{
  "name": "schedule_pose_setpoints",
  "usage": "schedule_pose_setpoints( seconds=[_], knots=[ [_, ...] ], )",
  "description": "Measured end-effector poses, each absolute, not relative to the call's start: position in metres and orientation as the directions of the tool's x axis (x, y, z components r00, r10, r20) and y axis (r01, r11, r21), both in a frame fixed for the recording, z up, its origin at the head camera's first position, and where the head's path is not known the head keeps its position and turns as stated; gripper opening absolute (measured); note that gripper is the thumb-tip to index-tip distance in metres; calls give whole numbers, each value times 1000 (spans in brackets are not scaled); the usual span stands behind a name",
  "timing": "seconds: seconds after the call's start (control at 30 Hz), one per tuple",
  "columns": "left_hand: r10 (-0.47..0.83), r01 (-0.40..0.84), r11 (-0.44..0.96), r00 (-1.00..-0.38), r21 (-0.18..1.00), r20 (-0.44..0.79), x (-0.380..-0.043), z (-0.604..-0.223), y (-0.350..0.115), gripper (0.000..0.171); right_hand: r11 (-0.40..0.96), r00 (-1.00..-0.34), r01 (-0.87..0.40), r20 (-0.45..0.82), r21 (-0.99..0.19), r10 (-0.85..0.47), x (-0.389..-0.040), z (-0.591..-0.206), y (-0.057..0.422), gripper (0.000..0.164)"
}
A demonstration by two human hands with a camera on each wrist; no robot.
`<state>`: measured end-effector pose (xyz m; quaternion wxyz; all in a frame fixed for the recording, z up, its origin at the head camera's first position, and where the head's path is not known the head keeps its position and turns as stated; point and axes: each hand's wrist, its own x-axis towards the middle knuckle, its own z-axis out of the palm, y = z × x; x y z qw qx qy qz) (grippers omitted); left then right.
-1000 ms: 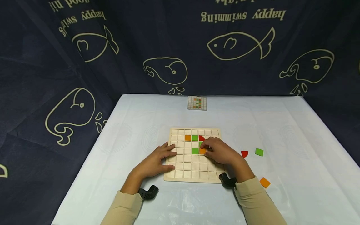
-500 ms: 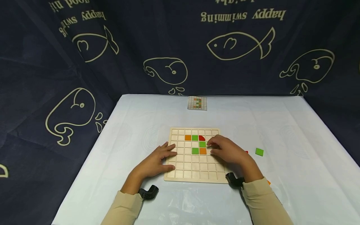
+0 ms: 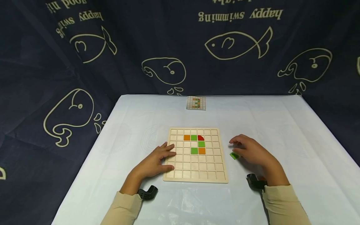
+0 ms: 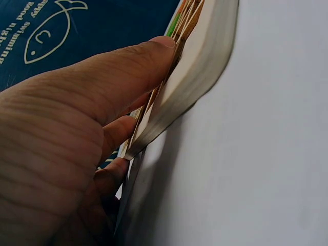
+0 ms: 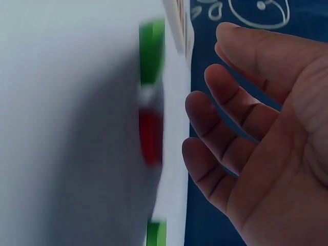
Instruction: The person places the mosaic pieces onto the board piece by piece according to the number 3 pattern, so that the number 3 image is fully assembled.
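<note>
A square wooden grid board (image 3: 195, 173) lies on the table, with orange, green and red tiles (image 3: 201, 144) in its upper middle cells. My left hand (image 3: 152, 162) rests on the board's left edge with fingers spread. In the left wrist view, the thumb (image 4: 138, 59) lies over the board's rim (image 4: 200, 72). To the right of the board, my right hand (image 3: 251, 153) hovers with loosely bent fingers and holds nothing. Just by its thumb lies a green tile (image 3: 234, 155). The right wrist view has green (image 5: 152, 51) and red (image 5: 150, 136) pieces on the table below this hand.
A small pattern card (image 3: 196, 103) with a coloured grid lies near the table's far edge. Behind the white table (image 3: 157, 112) hangs a dark blue curtain (image 3: 180, 37) with fish drawings. Each wrist wears a black strap mount (image 3: 148, 193).
My right hand has let go of the orange square in the board and moved right, off the board. It now hovers over the loose tiles. The left hand has stayed put.
</note>
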<state>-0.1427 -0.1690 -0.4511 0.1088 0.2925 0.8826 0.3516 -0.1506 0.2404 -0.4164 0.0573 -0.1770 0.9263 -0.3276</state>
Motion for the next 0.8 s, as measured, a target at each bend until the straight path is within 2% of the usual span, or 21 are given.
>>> schedule_pose_setpoints(
  seconds=[0.27,0.5,0.8],
  knots=[
    [590,434,585,-808,685,9,-142,-452,-170,55,767,-963,-173,-57,-618,-262,-143,-414,269,27],
    [591,435,582,-807,687,11,-142,-451,-171,54,777,-970,-175,-28,-604,-240,-137,-415,297,29],
    [594,430,576,-805,695,6,-142,-451,-170,54,801,-975,-121,-80,-586,-206,-135,-427,318,33]
  ],
)
